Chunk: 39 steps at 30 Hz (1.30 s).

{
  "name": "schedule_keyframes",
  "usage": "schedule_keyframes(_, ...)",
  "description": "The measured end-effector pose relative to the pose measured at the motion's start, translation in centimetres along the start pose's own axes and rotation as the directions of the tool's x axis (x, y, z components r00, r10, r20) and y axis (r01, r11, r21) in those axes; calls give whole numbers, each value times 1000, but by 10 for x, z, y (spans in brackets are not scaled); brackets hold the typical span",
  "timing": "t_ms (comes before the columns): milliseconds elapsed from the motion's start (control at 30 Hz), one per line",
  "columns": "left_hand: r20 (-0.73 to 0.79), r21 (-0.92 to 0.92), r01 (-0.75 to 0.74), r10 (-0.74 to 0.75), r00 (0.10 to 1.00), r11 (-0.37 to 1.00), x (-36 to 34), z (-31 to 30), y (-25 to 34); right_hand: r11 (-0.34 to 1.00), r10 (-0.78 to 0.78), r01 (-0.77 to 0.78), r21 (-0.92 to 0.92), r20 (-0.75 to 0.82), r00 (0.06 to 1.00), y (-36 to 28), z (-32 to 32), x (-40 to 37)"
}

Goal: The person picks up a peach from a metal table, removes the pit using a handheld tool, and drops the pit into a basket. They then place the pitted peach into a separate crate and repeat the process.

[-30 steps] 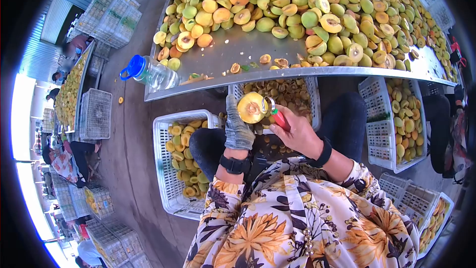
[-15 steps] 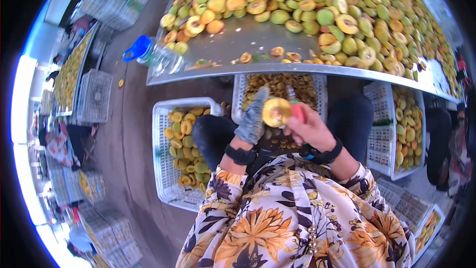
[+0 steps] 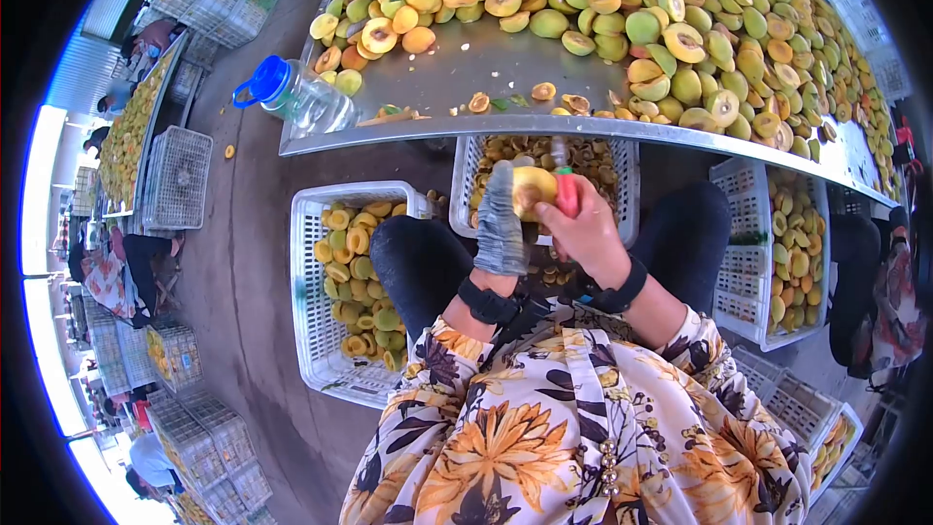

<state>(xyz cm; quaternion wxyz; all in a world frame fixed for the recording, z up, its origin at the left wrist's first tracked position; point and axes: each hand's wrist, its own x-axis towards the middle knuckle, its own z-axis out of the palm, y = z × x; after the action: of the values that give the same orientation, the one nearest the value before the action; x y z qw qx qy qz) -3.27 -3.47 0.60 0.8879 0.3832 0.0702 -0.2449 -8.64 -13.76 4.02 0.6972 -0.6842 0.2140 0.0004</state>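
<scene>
A: What is the setting?

B: A hall with a grey concrete floor. A sheet-metal table (image 3: 466, 68) runs across the top, smooth and shiny. On it lies a heap (image 3: 632, 10) of round green and orange fruit, many cut in half with the hollow showing. A clear plastic bottle (image 3: 292, 95) with a blue cap lies on its side at the table's left end.

A: And the hands?

B: They are close together, just below the table edge and above the person's lap. The left hand (image 3: 501, 224) wears a grey knit glove, and its fingers are curled round a yellow fruit (image 3: 533, 190). The right hand (image 3: 583, 233) is bare and clenched on the red handle of a tool (image 3: 566, 192), whose thin metal end stands up beside the fruit. The tool touches the fruit on its right side. Each wrist has a black band.

A: What sits beneath them?

B: White plastic lattice crates. The middle crate (image 3: 627, 196), under the table, holds small brownish bits, too small to name. The left crate (image 3: 303, 262), by the left knee, holds yellow-green halves. The right crate (image 3: 741, 258) holds halves too.

A: And the clothing?

B: Dark trousers and a floral shirt in orange and black.
</scene>
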Motion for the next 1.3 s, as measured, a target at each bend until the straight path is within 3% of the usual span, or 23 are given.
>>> schedule_keyframes(33, 3, 4, 4, -4, 1000, 1000, 5, -7, -2, 927, -304, 279, -250, -68, 950, 14, 1, 3)
schedule_keyframes(67, -44, 87, -49, 53, 998, 995, 13, -16, -5, 928, -305, 278, -249, -74, 949, 16, -1, 3)
schedule_keyframes(133, -83, 173, -94, 109, 991, 981, 18, -25, -5, 818, -473, 456, -351, 41, 880, 17, -5, 1)
schedule_keyframes(167, -81, 270, -153, 180, 980, 951, 16, -23, -2, 891, -302, 306, -337, 64, 951, 9, -7, -6)
schedule_keyframes(267, -55, 402, -219, 262, 964, 889, 10, -14, 2, 851, -213, 261, -455, 156, 965, 11, -10, -12)
schedule_keyframes(467, 59, 475, -404, 429, 901, 782, 4, 12, -1, 853, -206, 257, -454, 160, 965, 22, -12, -15)
schedule_keyframes(600, 67, 491, -437, 468, 881, 753, 2, 25, -2, 874, -213, 247, -419, 127, 969, 19, -11, -20)
schedule_keyframes(667, 143, 560, -472, 482, 865, 681, 2, 29, 1, 885, -207, 239, -399, 121, 971, 22, -11, -21)
schedule_keyframes(700, 140, 561, -469, 480, 866, 682, 4, 28, 2, 887, -185, 236, -397, 162, 969, 26, -12, -20)
schedule_keyframes(767, 58, 470, -242, 244, 968, 849, 9, 24, 6, 890, -160, 229, -395, 201, 967, 29, -13, -20)
schedule_keyframes(800, 54, 471, -239, 243, 969, 849, 12, 20, 11, 881, -145, 235, -410, 239, 960, 28, -14, -20)
schedule_keyframes(900, 199, 439, 7, -105, 974, 899, 27, 4, 22, 880, -131, 250, -403, 301, 945, 27, -15, -15)
schedule_keyframes(1000, 163, 382, 6, -74, 984, 924, 23, 7, 23, 886, -135, 273, -375, 355, 925, 27, -22, -7)
schedule_keyframes(1033, 188, 228, 63, -108, 976, 972, 23, 9, 23, 884, -139, 291, -367, 389, 911, 27, -24, -4)
schedule_keyframes(1167, 51, 238, 23, -36, 998, 971, 23, 12, 19, 867, -173, 332, -372, 400, 900, 15, -24, -4)
schedule_keyframes(1233, 69, 328, -55, 34, 997, 943, 24, 11, 16, 946, 164, -7, -324, 458, 874, -6, -26, -8)
schedule_keyframes(1300, 91, 414, -130, 101, 991, 901, 23, 10, 15, 969, 194, -81, -235, 509, 839, -3, -27, -8)
